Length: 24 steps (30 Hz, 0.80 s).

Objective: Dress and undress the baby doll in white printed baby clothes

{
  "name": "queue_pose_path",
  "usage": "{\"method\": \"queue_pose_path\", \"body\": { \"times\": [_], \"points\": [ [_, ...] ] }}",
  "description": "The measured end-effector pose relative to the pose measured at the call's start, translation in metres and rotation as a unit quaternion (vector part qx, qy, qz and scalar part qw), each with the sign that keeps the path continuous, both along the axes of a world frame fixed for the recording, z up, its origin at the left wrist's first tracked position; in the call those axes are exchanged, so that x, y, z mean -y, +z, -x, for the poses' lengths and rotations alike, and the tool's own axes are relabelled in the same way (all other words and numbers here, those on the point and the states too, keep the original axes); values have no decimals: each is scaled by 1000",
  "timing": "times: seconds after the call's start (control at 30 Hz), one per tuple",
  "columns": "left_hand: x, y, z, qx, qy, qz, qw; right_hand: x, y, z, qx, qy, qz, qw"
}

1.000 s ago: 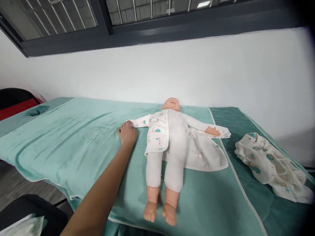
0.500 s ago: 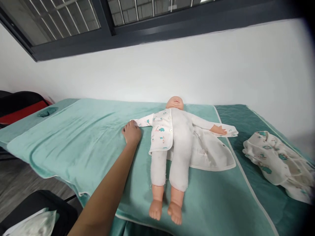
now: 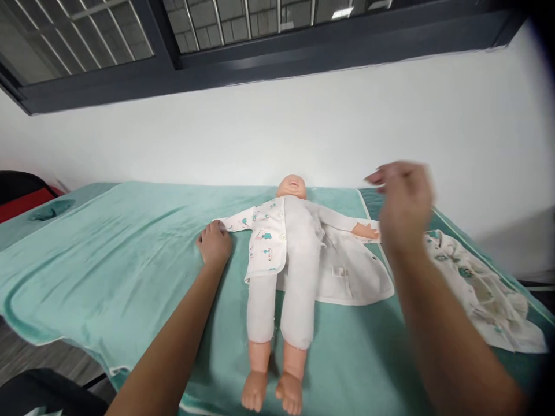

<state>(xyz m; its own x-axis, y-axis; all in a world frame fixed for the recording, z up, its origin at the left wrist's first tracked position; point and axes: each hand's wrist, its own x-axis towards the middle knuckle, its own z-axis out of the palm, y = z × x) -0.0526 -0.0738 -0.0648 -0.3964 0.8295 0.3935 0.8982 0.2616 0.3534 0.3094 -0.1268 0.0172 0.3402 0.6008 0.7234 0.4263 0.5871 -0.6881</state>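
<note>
A baby doll lies on its back on a green sheet, feet towards me. A white patterned jacket covers one side of its chest; the other half is spread flat beside the body. The doll's arm on the right shows its bare hand over the sleeve. My left hand is closed at the cuff of the sleeve on the left, where the doll's hand is not visible. My right hand, blurred, is raised above the right side of the sheet, with its fingers bent; nothing can be made out in it.
A crumpled patterned garment lies on the darker green cover at the right, partly behind my right forearm. A white wall and a dark window frame stand behind the bed. A black and red chair is at the far left.
My right hand and forearm have come into view on the right. The view has shifted to the right. My left hand stays at the cuff.
</note>
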Motion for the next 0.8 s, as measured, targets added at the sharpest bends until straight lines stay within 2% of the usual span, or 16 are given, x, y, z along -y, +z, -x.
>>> {"method": "queue_pose_path", "body": {
  "times": [0.07, 0.13, 0.23, 0.37, 0.53, 0.63, 0.73, 0.8],
  "points": [
    [-1, 0, 1, -3, 4, 2, 1000, -12, -25, 2, -21, -51, 72, 996],
    [-3, -1, 2, -4, 6, 5, 1000, -22, -51, 3, 4, -79, 184, 980],
    [-4, -2, 4, -4, 8, 7, 1000, -31, -73, -1, 71, -88, 278, 954],
    [-5, -1, 4, 1, 4, 10, 1000, -30, -73, -2, 94, -101, 315, 939],
    [-4, 1, 5, 13, -1, 2, 1000, -23, -69, 6, 105, -83, 336, 932],
    [2, 4, 8, 39, -16, -55, 998, -20, -65, 6, 73, -77, 318, 942],
    [15, 17, -1, 65, -72, -155, 983, -17, -60, 5, 7, -62, 252, 966],
    [28, 38, -19, 114, -127, -206, 964, -16, -58, 7, -35, -49, 199, 978]
  ]
}}
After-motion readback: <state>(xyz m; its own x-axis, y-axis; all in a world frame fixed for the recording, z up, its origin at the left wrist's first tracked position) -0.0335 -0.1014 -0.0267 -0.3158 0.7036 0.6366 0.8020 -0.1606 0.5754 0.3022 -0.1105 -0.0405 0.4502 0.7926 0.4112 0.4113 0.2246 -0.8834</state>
